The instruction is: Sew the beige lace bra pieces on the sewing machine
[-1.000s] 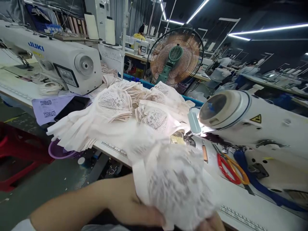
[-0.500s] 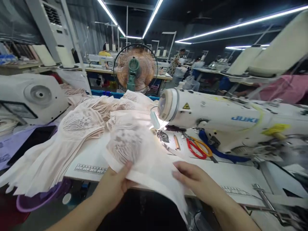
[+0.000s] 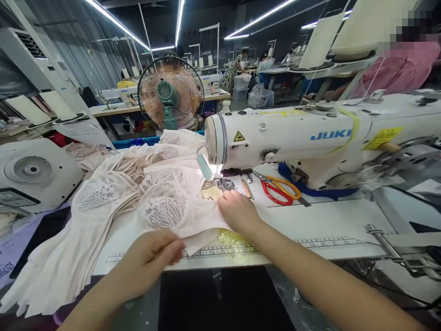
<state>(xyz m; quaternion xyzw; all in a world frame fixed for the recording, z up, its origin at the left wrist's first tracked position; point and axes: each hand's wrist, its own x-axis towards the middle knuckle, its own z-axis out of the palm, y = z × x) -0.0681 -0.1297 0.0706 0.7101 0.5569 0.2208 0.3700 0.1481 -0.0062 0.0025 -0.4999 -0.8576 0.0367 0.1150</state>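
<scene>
A pale pink lace garment piece (image 3: 172, 211) lies flat on the white table (image 3: 327, 230) in front of the white sewing machine (image 3: 292, 138). My right hand (image 3: 237, 212) presses on its right edge, just below the needle area (image 3: 222, 184), with fingers curled down onto the fabric. My left hand (image 3: 151, 259) pinches the piece's near lower edge at the table's front. A stack of similar lace pieces (image 3: 99, 207) spreads to the left.
Red and orange scissors (image 3: 279, 189) lie under the machine arm. A second sewing machine (image 3: 31, 177) stands at the left, with a dark phone (image 3: 41, 234) near it. A standing fan (image 3: 171, 94) is behind the pile. Other people work at far tables.
The view has swung right and up. The lace piece went from being held up near me to lying flat by the needle, and my right hand slid forward to the machine.
</scene>
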